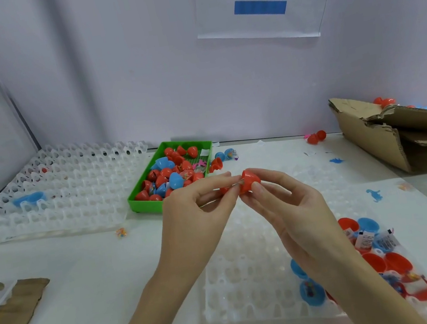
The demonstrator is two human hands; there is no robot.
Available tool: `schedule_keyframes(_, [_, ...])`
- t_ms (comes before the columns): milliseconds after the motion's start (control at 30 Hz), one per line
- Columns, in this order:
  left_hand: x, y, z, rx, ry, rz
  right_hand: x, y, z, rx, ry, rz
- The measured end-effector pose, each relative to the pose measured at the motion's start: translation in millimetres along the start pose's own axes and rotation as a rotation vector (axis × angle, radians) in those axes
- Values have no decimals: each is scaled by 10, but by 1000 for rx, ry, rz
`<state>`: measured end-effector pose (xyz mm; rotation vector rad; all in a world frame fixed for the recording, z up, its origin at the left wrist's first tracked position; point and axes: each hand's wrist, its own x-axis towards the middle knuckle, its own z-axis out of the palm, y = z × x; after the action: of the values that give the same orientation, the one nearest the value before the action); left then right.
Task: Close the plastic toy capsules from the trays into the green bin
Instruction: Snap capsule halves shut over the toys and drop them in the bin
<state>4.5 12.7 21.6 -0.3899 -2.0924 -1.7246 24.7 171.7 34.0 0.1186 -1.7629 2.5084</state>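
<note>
1. Red capsule half (249, 180) pinched in right hand (297, 215), thumb and fingers curled round its dome, open side turned toward left hand (200, 206).
2. Left fingertips (230, 178) pinching what looks like the mating half, lined up to press shut.
3. Held just in front of green bin (139, 199), handy for dropping.
4. Open capsules waiting in near tray (223, 296).

Both forearms bare; hands (196, 215) ungloved, no jewelry.
</note>
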Motion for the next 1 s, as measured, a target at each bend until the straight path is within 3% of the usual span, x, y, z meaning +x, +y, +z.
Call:
schedule_keyframes(133, [4,-2,-12,0,-13,-45,0,44,16,-198,60,-119])
schedule_keyframes(367, [20,6,-9,35,-104,-24,13,49,-4,-158,71,-83])
schedule_keyframes(700, [55,-21,-47,-126,-32,-109,9,74,29,-178,71,-65])
schedule_keyframes(833, [39,0,-90,60,-131,13,11,88,25,-136,89,-44])
schedule_keyframes(1000, [27,27,-94,130,-189,152,5,46,-17,-65,69,-44])
